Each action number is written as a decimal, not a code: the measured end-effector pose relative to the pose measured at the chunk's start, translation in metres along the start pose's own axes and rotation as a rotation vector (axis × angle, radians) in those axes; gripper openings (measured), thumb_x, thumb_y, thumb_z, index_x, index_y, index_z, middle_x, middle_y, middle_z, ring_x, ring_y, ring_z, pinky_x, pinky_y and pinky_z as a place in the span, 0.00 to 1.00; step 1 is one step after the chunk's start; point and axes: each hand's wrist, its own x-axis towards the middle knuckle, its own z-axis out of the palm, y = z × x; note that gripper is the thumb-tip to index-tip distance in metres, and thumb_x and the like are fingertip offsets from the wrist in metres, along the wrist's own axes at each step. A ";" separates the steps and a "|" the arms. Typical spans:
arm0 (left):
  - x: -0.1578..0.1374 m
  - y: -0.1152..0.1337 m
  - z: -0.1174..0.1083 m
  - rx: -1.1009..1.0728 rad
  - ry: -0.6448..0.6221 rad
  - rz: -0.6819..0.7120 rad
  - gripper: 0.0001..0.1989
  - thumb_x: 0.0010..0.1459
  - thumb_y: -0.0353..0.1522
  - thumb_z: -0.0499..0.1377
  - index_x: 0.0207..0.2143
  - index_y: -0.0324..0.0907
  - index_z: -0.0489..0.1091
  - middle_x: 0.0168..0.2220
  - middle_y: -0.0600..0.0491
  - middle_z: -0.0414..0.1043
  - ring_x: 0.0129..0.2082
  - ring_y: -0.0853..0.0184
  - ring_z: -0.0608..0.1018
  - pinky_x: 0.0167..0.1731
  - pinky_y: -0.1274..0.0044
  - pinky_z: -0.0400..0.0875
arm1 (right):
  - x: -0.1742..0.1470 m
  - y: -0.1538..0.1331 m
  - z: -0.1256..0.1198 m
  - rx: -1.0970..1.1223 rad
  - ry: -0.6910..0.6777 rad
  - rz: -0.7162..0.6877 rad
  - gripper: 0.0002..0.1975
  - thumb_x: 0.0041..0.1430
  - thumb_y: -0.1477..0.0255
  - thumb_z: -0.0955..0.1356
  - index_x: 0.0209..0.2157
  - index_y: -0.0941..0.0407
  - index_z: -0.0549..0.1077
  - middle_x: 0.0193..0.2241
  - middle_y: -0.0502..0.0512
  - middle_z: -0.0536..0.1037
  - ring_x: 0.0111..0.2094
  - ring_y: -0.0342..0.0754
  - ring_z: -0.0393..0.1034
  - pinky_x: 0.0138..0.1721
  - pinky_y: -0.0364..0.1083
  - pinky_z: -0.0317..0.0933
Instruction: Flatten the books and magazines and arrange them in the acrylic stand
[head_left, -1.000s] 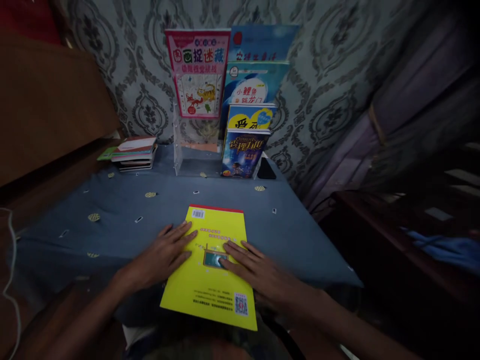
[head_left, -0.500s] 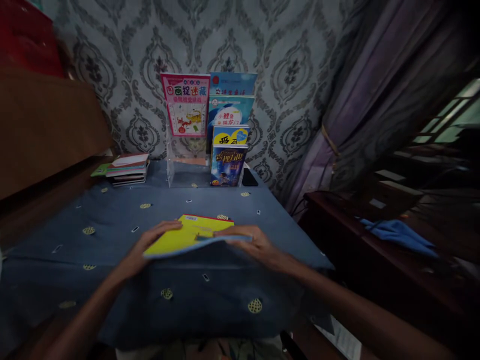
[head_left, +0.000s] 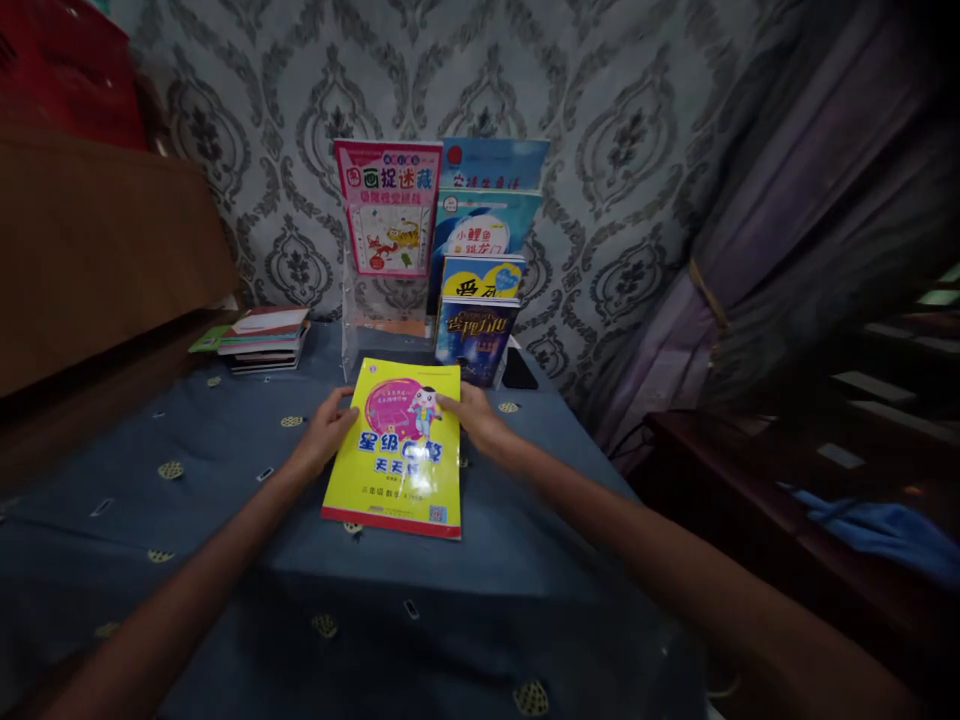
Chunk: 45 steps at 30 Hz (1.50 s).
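Both hands hold the yellow arithmetic workbook [head_left: 401, 485] by its side edges, the left hand [head_left: 328, 432] pinching the upper left, the right hand [head_left: 482, 422] closed on the upper right with its thumb over the cover. The workbook is in front of the clear display rack [head_left: 348, 335], cover toward the wearer, above the cloth-covered surface [head_left: 217, 500]; whether its red lower edge touches the cloth cannot be told. Since both grips sit high, the lower part could sag or the pages fan apart if the fingers pinch only some of the leaves. Its glossy cover might also let a thumb slide, tipping the workbook to one side. Its top edge overlaps the foot of the navy paperback [head_left: 480, 335] in view, so pushing forward too low could knock that paperback or shove the rack. Right-hand knuckles swinging wide might nudge the black phone [head_left: 519, 370], and a dragged lower edge could ruck the cloth.
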 end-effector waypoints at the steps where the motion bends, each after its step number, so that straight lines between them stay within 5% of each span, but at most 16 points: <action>1: 0.002 -0.006 -0.006 0.131 -0.012 0.031 0.31 0.50 0.47 0.63 0.52 0.41 0.63 0.21 0.58 0.72 0.21 0.61 0.77 0.23 0.75 0.70 | 0.006 0.009 0.003 -0.030 0.007 0.009 0.12 0.56 0.68 0.72 0.40 0.57 0.71 0.36 0.59 0.84 0.34 0.55 0.81 0.39 0.56 0.76; 6: 0.009 -0.014 -0.023 1.051 -0.045 0.218 0.16 0.63 0.38 0.53 0.50 0.45 0.71 0.30 0.49 0.78 0.31 0.56 0.80 0.29 0.73 0.68 | 0.020 0.030 -0.001 -0.173 -0.005 0.031 0.19 0.52 0.75 0.73 0.47 0.58 0.71 0.38 0.59 0.83 0.38 0.57 0.80 0.45 0.59 0.73; 9: 0.019 -0.008 -0.016 1.293 -0.083 0.259 0.16 0.66 0.35 0.49 0.50 0.42 0.71 0.42 0.43 0.79 0.40 0.54 0.81 0.35 0.70 0.71 | 0.015 0.030 -0.012 -0.458 0.017 -0.043 0.28 0.54 0.75 0.72 0.57 0.59 0.67 0.45 0.63 0.80 0.48 0.62 0.76 0.53 0.62 0.68; 13: 0.042 -0.006 0.002 1.310 -0.193 0.400 0.17 0.69 0.32 0.47 0.54 0.39 0.68 0.51 0.42 0.74 0.50 0.56 0.77 0.47 0.68 0.71 | -0.001 0.022 -0.004 -0.862 0.047 -0.329 0.28 0.60 0.73 0.67 0.62 0.61 0.64 0.58 0.70 0.70 0.61 0.65 0.63 0.61 0.64 0.60; 18: 0.064 -0.016 0.010 1.335 -0.293 0.399 0.15 0.68 0.29 0.47 0.52 0.39 0.68 0.51 0.41 0.72 0.52 0.54 0.75 0.49 0.65 0.70 | -0.015 0.017 0.043 -0.875 -0.434 -0.504 0.22 0.70 0.68 0.60 0.62 0.59 0.67 0.63 0.64 0.68 0.65 0.57 0.61 0.65 0.59 0.57; 20: 0.067 -0.020 0.009 1.323 -0.290 0.412 0.16 0.68 0.29 0.47 0.53 0.39 0.68 0.53 0.41 0.72 0.53 0.53 0.74 0.50 0.64 0.69 | -0.012 0.022 0.049 -0.898 -0.503 -0.491 0.25 0.71 0.65 0.59 0.64 0.61 0.64 0.66 0.66 0.64 0.68 0.58 0.57 0.67 0.59 0.53; 27: 0.068 -0.027 0.002 1.360 -0.307 0.450 0.20 0.68 0.28 0.46 0.59 0.36 0.66 0.61 0.39 0.68 0.60 0.53 0.72 0.59 0.61 0.64 | 0.015 0.052 -0.007 -0.918 -0.371 -0.348 0.26 0.72 0.63 0.56 0.65 0.59 0.63 0.67 0.64 0.64 0.69 0.56 0.53 0.69 0.63 0.46; 32: 0.071 -0.030 -0.001 1.342 -0.387 0.510 0.24 0.71 0.35 0.42 0.62 0.33 0.63 0.65 0.36 0.63 0.66 0.51 0.66 0.66 0.55 0.52 | 0.017 0.058 -0.016 -0.860 -0.386 -0.365 0.26 0.72 0.63 0.56 0.66 0.58 0.63 0.67 0.63 0.63 0.70 0.54 0.53 0.70 0.63 0.44; 40: 0.048 -0.024 0.012 1.228 -0.787 0.487 0.32 0.73 0.45 0.38 0.73 0.39 0.41 0.74 0.48 0.37 0.74 0.59 0.42 0.70 0.62 0.36 | 0.020 0.065 -0.014 -0.846 -0.374 -0.383 0.26 0.73 0.64 0.56 0.66 0.57 0.63 0.68 0.60 0.62 0.70 0.54 0.51 0.70 0.64 0.44; 45: -0.004 -0.007 0.027 1.101 -1.001 0.556 0.31 0.73 0.46 0.42 0.72 0.46 0.45 0.74 0.53 0.40 0.73 0.62 0.46 0.71 0.65 0.34 | 0.019 0.063 -0.012 -0.862 -0.374 -0.388 0.25 0.72 0.66 0.56 0.66 0.57 0.63 0.68 0.60 0.62 0.70 0.53 0.52 0.69 0.63 0.45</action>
